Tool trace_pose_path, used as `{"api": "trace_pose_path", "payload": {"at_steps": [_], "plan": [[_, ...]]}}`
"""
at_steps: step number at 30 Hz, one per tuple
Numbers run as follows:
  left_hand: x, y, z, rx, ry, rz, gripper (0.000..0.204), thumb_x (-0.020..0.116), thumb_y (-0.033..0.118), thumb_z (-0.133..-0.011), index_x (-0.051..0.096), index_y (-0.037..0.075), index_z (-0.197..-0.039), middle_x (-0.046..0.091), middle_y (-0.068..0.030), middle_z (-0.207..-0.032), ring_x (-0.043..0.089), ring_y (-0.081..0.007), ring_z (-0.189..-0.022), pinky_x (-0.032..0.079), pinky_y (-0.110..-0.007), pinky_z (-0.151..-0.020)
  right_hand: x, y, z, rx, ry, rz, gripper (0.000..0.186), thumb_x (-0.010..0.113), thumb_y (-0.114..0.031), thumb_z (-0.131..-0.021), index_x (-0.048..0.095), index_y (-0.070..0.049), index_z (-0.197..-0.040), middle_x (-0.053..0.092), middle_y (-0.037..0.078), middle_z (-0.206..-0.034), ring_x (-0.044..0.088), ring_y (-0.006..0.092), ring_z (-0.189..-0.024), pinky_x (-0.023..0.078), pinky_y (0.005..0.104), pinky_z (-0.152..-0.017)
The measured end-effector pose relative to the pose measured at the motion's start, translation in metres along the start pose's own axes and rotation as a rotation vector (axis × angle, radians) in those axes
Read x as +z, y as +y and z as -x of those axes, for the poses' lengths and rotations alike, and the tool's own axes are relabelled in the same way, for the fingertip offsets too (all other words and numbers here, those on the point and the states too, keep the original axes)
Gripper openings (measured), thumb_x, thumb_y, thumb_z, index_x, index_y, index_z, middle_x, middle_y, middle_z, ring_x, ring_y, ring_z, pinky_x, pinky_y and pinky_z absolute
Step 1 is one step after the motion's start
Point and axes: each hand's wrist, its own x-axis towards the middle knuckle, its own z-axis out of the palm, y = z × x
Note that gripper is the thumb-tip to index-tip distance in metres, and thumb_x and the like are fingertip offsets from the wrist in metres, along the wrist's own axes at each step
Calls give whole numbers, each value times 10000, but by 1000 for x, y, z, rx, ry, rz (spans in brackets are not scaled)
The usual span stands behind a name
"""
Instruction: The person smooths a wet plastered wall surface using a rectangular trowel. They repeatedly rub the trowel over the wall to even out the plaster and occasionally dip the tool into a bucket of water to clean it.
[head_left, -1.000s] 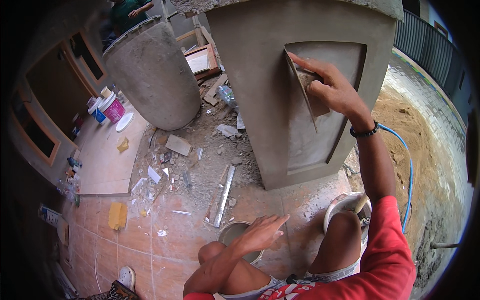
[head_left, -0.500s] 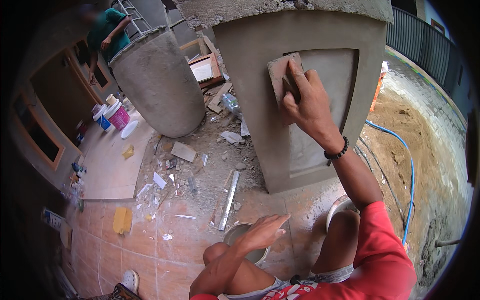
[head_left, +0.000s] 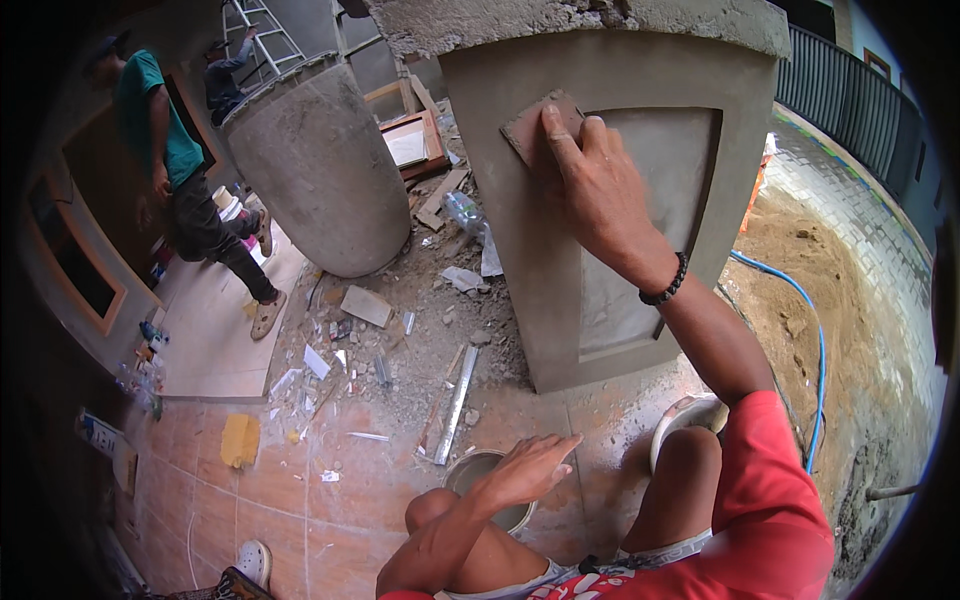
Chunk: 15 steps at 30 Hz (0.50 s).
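Right hand (head_left: 585,180) gripping float (head_left: 535,125), shifted left to panel corner, left hand (head_left: 530,468) open, unmoved.

A building site in daylight, partly paved. The floor (head_left: 300,500) is laid with reddish-orange tiles, dusty and smeared with grey cement, and strewn with rubble (head_left: 400,320), scraps of tile and a long metal straightedge (head_left: 455,405). A round grey concrete column (head_left: 315,170) stands at the upper left, with a metal ladder (head_left: 265,35) behind it. Beside the column a wooden frame (head_left: 410,145) lies among loose boards. On the left runs a wall with a wood-framed opening (head_left: 75,265). To the right lies bare brown earth (head_left: 830,290) crossed by a blue hose (head_left: 815,340), then a strip of paving stones (head_left: 860,190) along a dark metal fence (head_left: 850,105).
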Motion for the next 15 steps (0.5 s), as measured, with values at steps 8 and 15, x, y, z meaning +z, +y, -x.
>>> {"api": "trace_pose_path", "payload": {"at_steps": [8,15], "plan": [[-2,3,2,-42,-40,-24,531,538,201,-957,401,3,-1430,547,-246,-1233,502,-422,-1171,356,-495,-1031,6,-13,29,-59,-83,-104,601,667,-87,-819,465,-82,-1386,490,155,-977,524,316,-868,463,428,-733],[7,-8,1,-40,11,-25,535,561,188,-948,408,5,-1427,544,-252,-1260,495,-415,-1198,354,-486,-1041,27,-22,19,-99,-50,86,554,637,-98,-808,515,-73,-1347,498,168,-1002,534,320,-890,456,388,-775]]}}
